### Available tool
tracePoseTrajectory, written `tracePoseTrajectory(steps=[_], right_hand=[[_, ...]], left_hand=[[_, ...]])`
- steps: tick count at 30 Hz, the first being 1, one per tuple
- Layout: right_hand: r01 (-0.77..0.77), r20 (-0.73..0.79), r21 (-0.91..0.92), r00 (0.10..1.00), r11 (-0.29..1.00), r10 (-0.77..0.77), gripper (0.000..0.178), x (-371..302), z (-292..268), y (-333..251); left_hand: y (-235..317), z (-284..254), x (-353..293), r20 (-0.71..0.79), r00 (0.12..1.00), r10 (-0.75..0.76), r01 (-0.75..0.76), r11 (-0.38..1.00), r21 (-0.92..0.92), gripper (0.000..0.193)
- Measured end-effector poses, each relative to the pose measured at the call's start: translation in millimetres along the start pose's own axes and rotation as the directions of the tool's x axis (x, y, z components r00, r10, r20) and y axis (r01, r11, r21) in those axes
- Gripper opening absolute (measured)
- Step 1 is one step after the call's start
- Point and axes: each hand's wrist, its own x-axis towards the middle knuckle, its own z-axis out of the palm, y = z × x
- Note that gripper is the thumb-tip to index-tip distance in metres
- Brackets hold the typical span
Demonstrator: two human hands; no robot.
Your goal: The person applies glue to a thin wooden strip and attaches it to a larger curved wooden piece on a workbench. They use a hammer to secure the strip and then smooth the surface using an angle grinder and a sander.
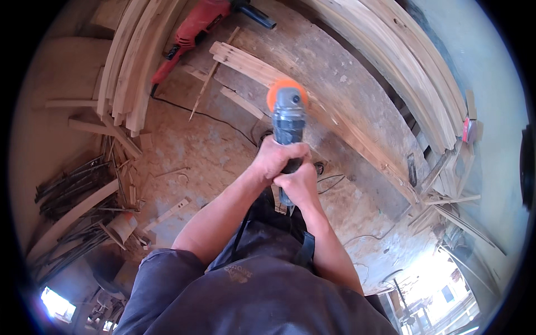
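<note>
Grinder up front, and both hands are on it! The left hand wraps the body just behind the metal head, while the right hand closes in lower, nearer the wearer's torso. It's a snug double grip, fingers curled round the tool, no gap showing between palm and casing.

Now the line that matters: the tool points straight away from the wearer, its orange disc beyond the grip at the far end. And there, ahead of the hands, lies the long timber piece, set crosswise on the surface. Its long axis slants from ahead and left of the grip, behind the disc, to well out on the right and closer in. So tool and timber cross at a slant, the left hand being the nearer to that crossing. Is the disc touching the wood? From overhead, I can't tell; it simply overlaps it in view.

Farther ahead and left of the grip, a red power tool lies well apart from the disc.
</note>
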Motion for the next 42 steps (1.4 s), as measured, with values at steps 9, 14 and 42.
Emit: tracePoseTrajectory(steps=[9,14,42], right_hand=[[-0.059,0.04,-0.03,0.997,0.998,0.06,0.064,0,-1,-9],[-0.05,0.037,-0.01,0.998,0.999,0.051,0.062,-4,-11,6],[-0.093,0.057,-0.042,0.994,0.995,0.095,0.069,-4,-13,19]], left_hand=[[4,-3,-1,0.017,1.0,0.002,-0.002,0.999,-0.032,0.019],[-2,11,-3,-0.016,1.0,0.0,0.0,1.0,0.014,0.019],[-7,16,-4,-0.039,0.999,-0.029,0.031,0.998,0.055,0.019]])
